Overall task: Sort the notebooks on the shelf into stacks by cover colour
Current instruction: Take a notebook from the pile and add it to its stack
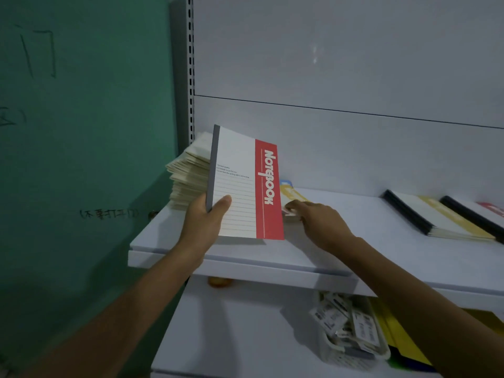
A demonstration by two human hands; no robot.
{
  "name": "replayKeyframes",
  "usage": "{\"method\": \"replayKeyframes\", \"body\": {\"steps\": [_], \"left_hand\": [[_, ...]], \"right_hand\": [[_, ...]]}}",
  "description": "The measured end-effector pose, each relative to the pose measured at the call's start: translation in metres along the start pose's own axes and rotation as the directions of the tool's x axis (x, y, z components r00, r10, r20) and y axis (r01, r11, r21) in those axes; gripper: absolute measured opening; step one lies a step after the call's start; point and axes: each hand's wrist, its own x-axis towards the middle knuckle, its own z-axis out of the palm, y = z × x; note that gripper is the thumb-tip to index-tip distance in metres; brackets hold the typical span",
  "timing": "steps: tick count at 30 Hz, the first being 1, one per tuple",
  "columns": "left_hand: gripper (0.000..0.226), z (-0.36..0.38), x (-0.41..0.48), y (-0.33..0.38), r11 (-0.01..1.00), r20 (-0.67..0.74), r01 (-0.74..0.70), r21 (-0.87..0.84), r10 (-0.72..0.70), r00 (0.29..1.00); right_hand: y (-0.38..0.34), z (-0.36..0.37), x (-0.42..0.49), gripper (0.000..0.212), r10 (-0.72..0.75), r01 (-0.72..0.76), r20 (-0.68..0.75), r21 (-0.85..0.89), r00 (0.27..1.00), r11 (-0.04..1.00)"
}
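A person stands at a white shelf (354,241), seen from their own head height. The left hand (207,222) holds a red-banded notebook (245,186) upright above the shelf's left part, fingers wrapped behind the grey spine and thumb pressed on the front cover near the bottom corner. The right hand (319,222) reaches past it to a low mixed pile (293,196), where yellow and blue covers peek out. Its fingertips rest on the pile's near corner, and whether they pinch a book or only touch it cannot be told. Sorting looks partly done. On the right, a yellow-banded stack (447,218) lies flat with black spines together. Just beside it, at the frame's edge, is another dark-spined stack (491,208) showing red. A tall, uneven cream stack (188,173) sits at the far left against the slotted upright; its cover colours are hidden, so it probably awaits sorting, as does the low pile. The held notebook likely belongs with the red one far right. Bare shelf lies between the low pile and the yellow stack, giving room to carry across. The front edge is close beneath both wrists, and a back panel (354,159) closes the rear.
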Motion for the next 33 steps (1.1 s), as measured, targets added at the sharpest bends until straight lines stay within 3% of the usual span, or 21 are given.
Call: {"method": "replayKeyframes", "body": {"steps": [4, 7, 12, 25, 33], "left_hand": [[0.016, 0.013, -0.007, -0.002, 0.997, -0.039, 0.053, -0.064, -0.055, 0.998], [0.021, 0.03, -0.011, 0.001, 0.99, -0.056, 0.091, -0.111, -0.098, 0.994], [0.02, 0.081, -0.02, 0.015, 0.972, -0.066, 0.132, -0.196, -0.147, 0.987], [0.009, 0.279, -0.117, 0.028, 0.931, 0.217, 0.297, -0.214, -0.252, 0.943], [0.009, 0.34, -0.155, 0.023, 0.929, 0.231, 0.325, -0.18, -0.281, 0.931]], "right_hand": [[0.023, -0.02, -0.027, 0.044, 0.0, -0.005, -0.181, -0.025, 0.983, 1.0], [0.053, -0.027, -0.051, 0.049, -0.044, 0.026, -0.359, -0.054, 0.932, 0.998], [0.101, -0.047, -0.114, 0.055, -0.13, 0.062, -0.527, -0.145, 0.84, 0.988], [0.235, -0.108, -0.317, 0.043, 0.028, -0.171, -0.578, -0.195, 0.816, 0.966], [0.277, -0.115, -0.373, 0.049, 0.08, -0.212, -0.606, -0.149, 0.791, 0.966]]}}
